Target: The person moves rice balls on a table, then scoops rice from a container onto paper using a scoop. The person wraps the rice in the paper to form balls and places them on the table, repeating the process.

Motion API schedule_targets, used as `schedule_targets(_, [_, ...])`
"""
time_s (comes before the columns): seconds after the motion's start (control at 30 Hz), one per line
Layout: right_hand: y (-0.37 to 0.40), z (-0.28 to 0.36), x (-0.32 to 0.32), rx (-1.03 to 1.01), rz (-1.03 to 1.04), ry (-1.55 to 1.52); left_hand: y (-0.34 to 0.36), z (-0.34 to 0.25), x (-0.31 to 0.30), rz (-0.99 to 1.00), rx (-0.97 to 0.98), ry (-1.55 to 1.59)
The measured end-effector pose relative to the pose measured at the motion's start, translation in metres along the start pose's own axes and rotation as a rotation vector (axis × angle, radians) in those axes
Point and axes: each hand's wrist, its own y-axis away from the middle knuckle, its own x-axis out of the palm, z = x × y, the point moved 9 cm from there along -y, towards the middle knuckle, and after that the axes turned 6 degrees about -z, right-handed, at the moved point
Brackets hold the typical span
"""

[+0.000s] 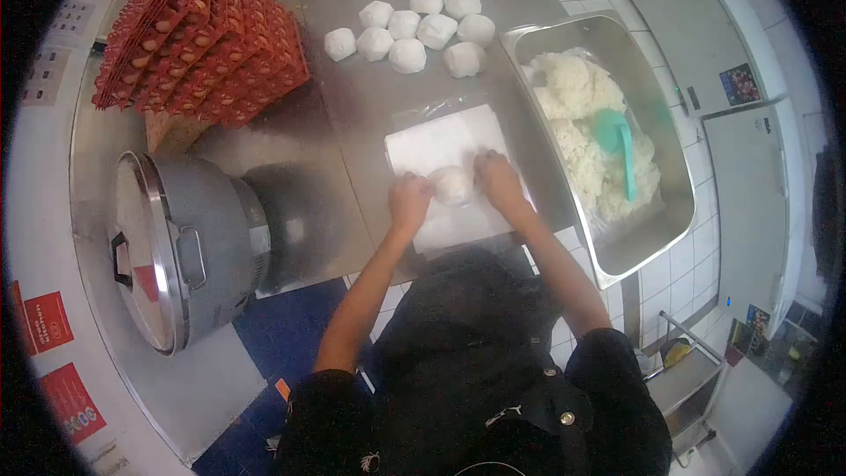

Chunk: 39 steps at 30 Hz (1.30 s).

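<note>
A round white ball of rice (pixel 452 186) rests on a stack of white paper sheets (pixel 449 134) near the front of the steel table. My left hand (pixel 411 200) is at the ball's left side, fingers curled in on the paper. On the other side, my right hand (pixel 499 180) is also closed, at the right part of the paper and slightly apart from the ball. The fingertips are small and blurred. Farther back on the table sit several white paper-wrapped balls (pixel 405 25) in a loose group.
On the right, a deep steel pan (pixel 648 251) holds cooked white rice (pixel 577 88) and a turquoise scoop (pixel 627 159). Red egg trays (pixel 211 44) are stacked at the back left. A large lidded rice cooker (pixel 207 247) stands at left.
</note>
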Motion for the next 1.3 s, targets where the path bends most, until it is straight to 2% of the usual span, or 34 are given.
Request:
schedule_targets(0.03, [0.004,-0.003,0.01,-0.012,-0.007,0.041,0.008,-0.001,0.004,-0.036,0.06,-0.043])
schedule_targets(0.13, [0.016,-0.004,0.02,0.059,0.041,-0.001,0.027,0.009,0.014,-0.18,-0.014,0.125])
schedule_targets(0.23, [0.029,0.014,0.003,0.059,0.0,-0.135,0.044,0.018,0.031,-0.165,-0.154,0.388])
schedule_targets(0.33, [0.044,0.029,-0.011,0.023,-0.173,-0.238,0.058,0.014,0.025,-0.197,-0.648,0.774])
schedule_targets(0.43, [0.054,0.043,-0.018,-0.016,-0.217,-0.203,0.051,-0.013,0.001,-0.291,-0.682,0.947])
schedule_targets(0.53, [0.062,0.053,-0.019,0.057,-0.203,-0.447,0.036,-0.018,0.004,-0.197,-0.588,1.02])
schedule_targets(0.63, [0.065,0.072,-0.025,-0.048,-0.252,-0.48,0.031,-0.012,0.015,-0.143,-0.65,0.981])
schedule_targets(0.73, [0.062,0.075,-0.025,-0.026,-0.211,-0.524,0.034,-0.011,0.033,-0.038,-0.777,1.214])
schedule_targets(0.87, [0.063,0.073,-0.027,0.179,-0.114,-0.642,0.03,-0.02,0.035,0.121,-0.796,1.285])
schedule_targets(0.93, [0.062,0.07,-0.026,0.186,-0.167,-0.665,0.029,-0.029,0.034,0.242,-0.796,1.304])
schedule_targets(0.97, [0.059,0.068,-0.025,0.186,-0.198,-0.678,0.025,-0.029,0.035,0.265,-0.749,1.3])
schedule_targets(1.03, [0.057,0.046,-0.016,0.351,-0.211,-0.847,0.014,-0.036,0.04,0.306,-0.648,1.294])
schedule_targets(1.07, [0.056,0.038,-0.009,0.433,-0.213,-0.933,0.018,-0.023,0.041,0.135,-0.763,1.242])
schedule_targets(1.17, [0.047,0.017,-0.006,0.581,-0.385,-1.015,0.006,-0.052,0.019,0.122,-0.503,0.934])
schedule_targets(1.2, [0.043,0.023,-0.015,0.656,-0.401,-1.074,-0.001,-0.064,0.012,0.114,-0.39,0.947])
schedule_targets(1.3, [0.027,0.019,-0.007,0.706,-0.347,-1.204,-0.017,-0.069,0.007,0.177,-0.349,1.035])
